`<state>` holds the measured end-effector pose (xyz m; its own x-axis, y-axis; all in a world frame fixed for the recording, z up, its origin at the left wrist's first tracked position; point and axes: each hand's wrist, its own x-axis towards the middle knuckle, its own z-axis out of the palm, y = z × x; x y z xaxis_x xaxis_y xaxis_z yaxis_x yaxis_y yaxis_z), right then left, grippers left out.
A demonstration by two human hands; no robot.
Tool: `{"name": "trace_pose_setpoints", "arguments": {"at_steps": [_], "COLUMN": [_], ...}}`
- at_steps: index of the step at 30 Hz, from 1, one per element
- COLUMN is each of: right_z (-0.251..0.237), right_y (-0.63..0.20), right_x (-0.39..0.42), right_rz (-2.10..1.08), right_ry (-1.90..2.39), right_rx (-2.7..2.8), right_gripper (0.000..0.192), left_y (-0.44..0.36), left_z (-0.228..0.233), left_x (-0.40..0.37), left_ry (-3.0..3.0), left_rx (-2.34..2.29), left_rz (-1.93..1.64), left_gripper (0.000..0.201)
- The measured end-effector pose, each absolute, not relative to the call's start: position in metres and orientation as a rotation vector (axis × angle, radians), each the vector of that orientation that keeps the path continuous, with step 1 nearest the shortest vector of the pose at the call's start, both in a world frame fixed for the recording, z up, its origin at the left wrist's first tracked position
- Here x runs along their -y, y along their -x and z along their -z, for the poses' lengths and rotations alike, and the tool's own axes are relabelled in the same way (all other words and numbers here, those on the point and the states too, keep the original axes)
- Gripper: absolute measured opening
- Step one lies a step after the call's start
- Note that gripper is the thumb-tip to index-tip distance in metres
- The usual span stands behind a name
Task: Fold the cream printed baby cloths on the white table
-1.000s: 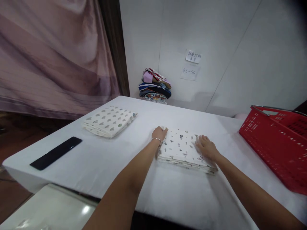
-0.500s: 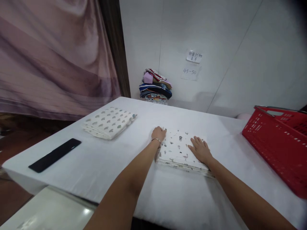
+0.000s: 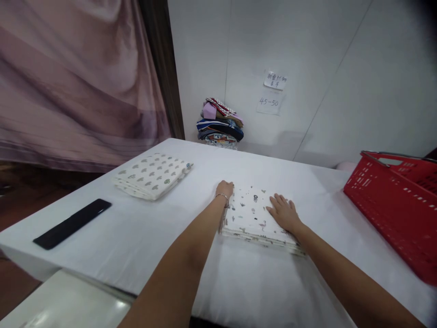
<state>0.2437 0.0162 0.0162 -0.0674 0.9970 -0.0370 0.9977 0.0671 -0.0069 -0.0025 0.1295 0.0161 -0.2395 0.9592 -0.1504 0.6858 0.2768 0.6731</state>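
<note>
Pale panelled wall [image 3: 307, 45] – two paper notes [image 3: 275, 80] on it, pinkish curtain [image 3: 75, 82], white-covered table [image 3: 129, 241], reddish-brown floor [image 3: 15, 280]

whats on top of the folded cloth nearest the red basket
The right hand rests on the folded cloth, covering whatever print lies beneath; small printed motifs show beside it.

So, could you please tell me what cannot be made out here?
All in the head view:
Red perforated plastic basket: cut off by the right edge.
Folded white printed cloth: partly covered by the right hand.
Multicoloured fabric stack: base hidden behind the white-covered table.
</note>
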Motion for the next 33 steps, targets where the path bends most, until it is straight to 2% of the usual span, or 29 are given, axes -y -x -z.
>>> {"name": "trace_pose_setpoints", "arguments": {"at_steps": [4, 9, 14, 20, 27, 33], "right_z": [-0.016, -0.025, -0.015, -0.003, -0.02, -0.036], "right_y": [-0.243, -0.238, -0.236, -0.24, -0.236, -0.205], "right_x": [-0.017, -0.034, -0.05, -0.046, -0.048, -0.007], "right_rz": [0.043, 0.021, 0.023, -0.018, 0.161, 0.338], "right_ry": [-2.138, -2.158, -2.133, -2.124, -2.171, -2.059], "right_rx": [-2.287, -2.318, -2.319, -2.354, -2.276, -2.404], "right_gripper": [0.058, 0.061, 0.062, 0.059, 0.059, 0.06], "left_y": [0.002, 0.0, -0.002, -0.002, 0.01, 0.028], "left_z": [-0.018, -0.026, -0.025, -0.023, -0.035, -0.033], "left_x": [-0.131, -0.136, -0.137, -0.136, -0.129, -0.089], "left_ry": [-1.489, -1.569, -1.587, -1.566, -1.57, -1.609], "left_rx": [-1.996, -1.986, -2.04, -2.057, -1.941, -1.823], "left_rz": [-0.622, -0.538, -0.491, -0.481, -0.471, -0.569], "left_gripper": [0.034, 0.049, 0.042, 0.043, 0.045, 0.031]}}
